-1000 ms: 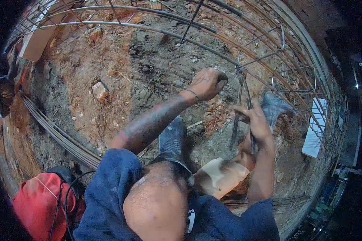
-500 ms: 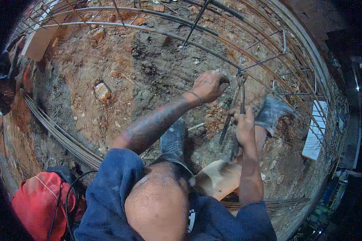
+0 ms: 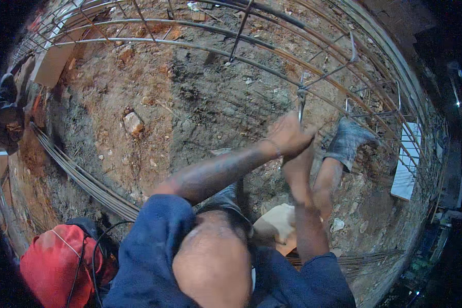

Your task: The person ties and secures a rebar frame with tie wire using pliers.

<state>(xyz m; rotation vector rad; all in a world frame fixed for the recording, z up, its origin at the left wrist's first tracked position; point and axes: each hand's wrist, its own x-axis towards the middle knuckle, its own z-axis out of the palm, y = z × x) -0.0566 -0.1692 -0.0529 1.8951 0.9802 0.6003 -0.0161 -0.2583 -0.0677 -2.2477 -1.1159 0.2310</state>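
Observation:
The pincers (image 3: 301,102) stand with their jaws at a wire-tied joint where a thin steel stirrup (image 3: 318,82) meets a long bar of the reinforcement cage (image 3: 262,66). My right hand (image 3: 297,165) is closed round the handles. Just above it, my left hand (image 3: 288,136) is wrapped over the upper part of the handles, partly blurred, its fingers partly hidden. The two hands overlap, and most of the handles are covered by them.
My boots, one of them a grey boot (image 3: 349,141), stand on rough soil. A bundle of bars (image 3: 87,177) lies to the left, near a red bag-like thing (image 3: 51,262) with a black cord. White-faced blocks (image 3: 406,161) sit under the cage. A stone (image 3: 133,124) lies on the ground.
My left hand has come right and down onto the pincers, which it was apart from before. The handles have swung closer together, and my right hand has shifted slightly left.

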